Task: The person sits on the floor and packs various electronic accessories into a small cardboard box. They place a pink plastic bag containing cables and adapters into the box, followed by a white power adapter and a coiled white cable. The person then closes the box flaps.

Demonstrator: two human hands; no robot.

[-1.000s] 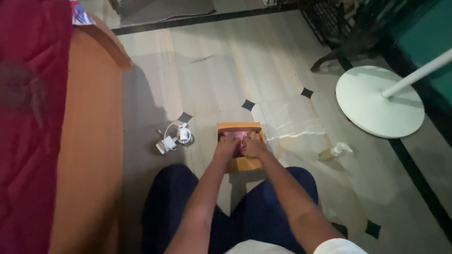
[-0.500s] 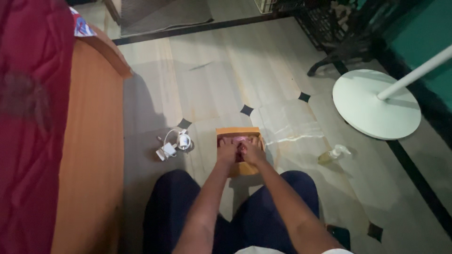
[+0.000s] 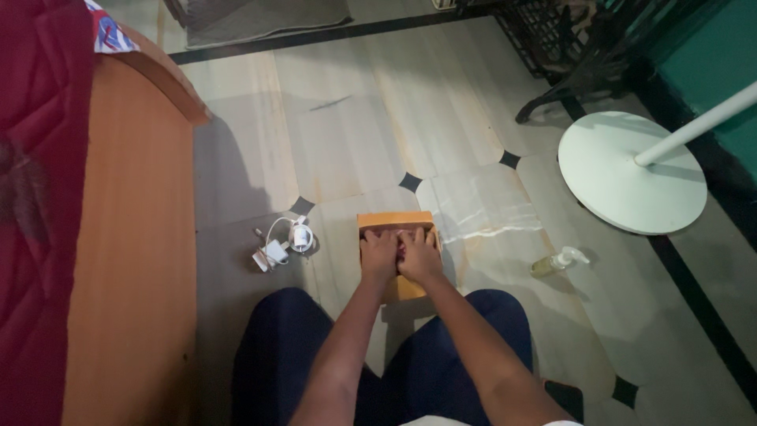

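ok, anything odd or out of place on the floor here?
Mildly. A pump bottle lies tipped on its side on the tiles right of the orange box, and white chargers with tangled cord sit loose to its left. No spill visible. Both hands rest flat on the box.

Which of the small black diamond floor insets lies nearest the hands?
The black diamond just beyond the orange box's far edge; both hands rest on that box, and the other diamonds sit farther off.

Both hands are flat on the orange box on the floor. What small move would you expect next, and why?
Probably a slide of the fingers out to the side edges to grip the orange box. The left hand and right hand lie palm-down, side by side on its top, pressing rather than holding it.
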